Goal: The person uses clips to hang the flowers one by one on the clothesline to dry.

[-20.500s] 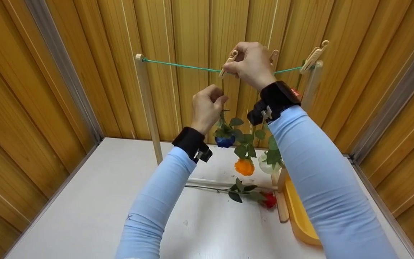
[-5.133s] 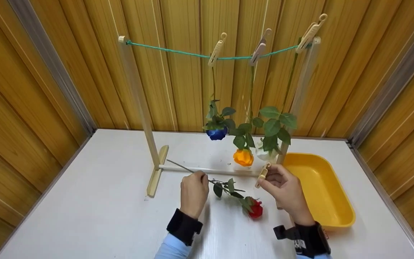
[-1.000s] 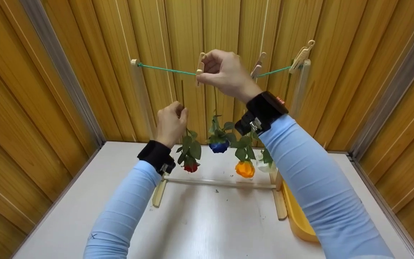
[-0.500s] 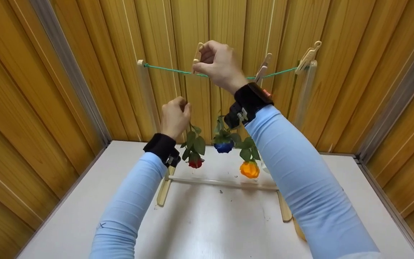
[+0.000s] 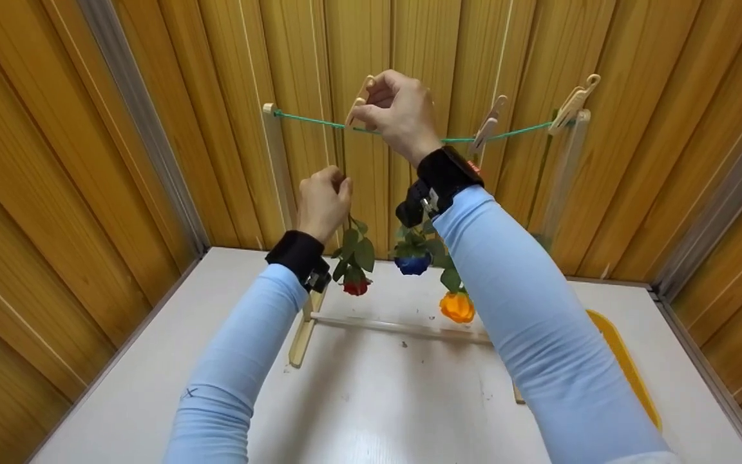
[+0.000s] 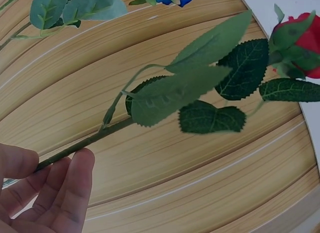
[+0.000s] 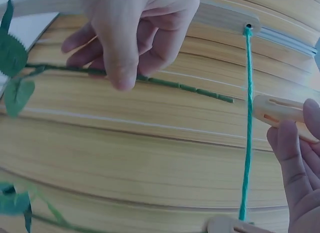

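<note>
My left hand [image 5: 335, 185] pinches the green stem [image 6: 80, 145] of a red rose [image 5: 355, 287], which hangs head down with its leaves below my fingers [image 6: 55, 193]. My right hand [image 5: 363, 115] pinches a wooden clothespin [image 5: 358, 108] at the green string [image 5: 310, 120] of the wooden rack. In the right wrist view the stem's cut end [image 7: 225, 98] lies just left of the string [image 7: 247, 123], close to the clothespin [image 7: 277, 110]. A blue rose [image 5: 413, 263] and an orange rose [image 5: 456, 307] hang from the string beside it.
Two more clothespins [image 5: 490, 124] [image 5: 576, 102] sit on the string further right. The rack's left post [image 5: 281, 167] and base bar [image 5: 397, 327] stand on the white table [image 5: 371, 399]. A yellow tray [image 5: 628, 377] lies right, behind my right arm. Wooden panel walls enclose the table.
My right hand has slid the clothespin left along the string, nearer the left post. My left hand has lifted the red rose's stem a little closer to the string.
</note>
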The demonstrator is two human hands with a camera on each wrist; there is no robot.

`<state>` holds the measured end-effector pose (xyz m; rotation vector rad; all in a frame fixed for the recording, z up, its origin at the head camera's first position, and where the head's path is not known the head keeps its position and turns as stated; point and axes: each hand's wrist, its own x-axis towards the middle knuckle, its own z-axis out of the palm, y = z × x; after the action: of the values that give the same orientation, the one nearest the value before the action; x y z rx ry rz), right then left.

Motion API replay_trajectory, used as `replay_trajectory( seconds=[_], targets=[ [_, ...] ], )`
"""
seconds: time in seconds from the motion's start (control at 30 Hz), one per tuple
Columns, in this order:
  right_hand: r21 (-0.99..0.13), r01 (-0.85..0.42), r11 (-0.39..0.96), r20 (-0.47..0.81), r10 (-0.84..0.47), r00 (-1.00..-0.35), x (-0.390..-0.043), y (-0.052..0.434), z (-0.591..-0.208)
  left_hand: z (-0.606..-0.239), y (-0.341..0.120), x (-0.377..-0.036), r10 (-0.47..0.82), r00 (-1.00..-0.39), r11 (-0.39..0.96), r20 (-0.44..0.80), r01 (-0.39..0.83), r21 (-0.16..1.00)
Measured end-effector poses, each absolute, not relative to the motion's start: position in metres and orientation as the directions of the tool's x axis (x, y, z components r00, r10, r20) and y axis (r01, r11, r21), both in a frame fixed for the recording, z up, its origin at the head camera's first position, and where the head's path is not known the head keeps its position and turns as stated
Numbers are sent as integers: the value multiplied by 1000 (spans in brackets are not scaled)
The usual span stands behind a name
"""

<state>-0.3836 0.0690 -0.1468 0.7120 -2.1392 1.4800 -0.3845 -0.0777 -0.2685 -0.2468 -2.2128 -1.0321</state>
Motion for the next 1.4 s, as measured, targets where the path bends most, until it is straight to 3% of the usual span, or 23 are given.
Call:
replay_trajectory(
  seconds=[0.27, 0.43, 0.73, 1.4],
  targets=[
    [-780, -609, 141, 601, -101, -793, -387, 65, -155, -266, -75, -383, -106, -754, 663, 648, 433, 611],
    [-801, -581, 141, 577, -75, -814, -388, 62, -159, -264, -74, -382, -104, -763, 660, 638, 427, 618],
    [-844, -525, 108, 520, -67, -851, -387, 61, -160, -262, -71, -383, -75, -715, 661, 695, 486, 572],
    [-895, -431, 115, 420, -108, -901, -385, 64, -155, -261, -67, -382, -87, -710, 638, 699, 499, 587]
  ],
)
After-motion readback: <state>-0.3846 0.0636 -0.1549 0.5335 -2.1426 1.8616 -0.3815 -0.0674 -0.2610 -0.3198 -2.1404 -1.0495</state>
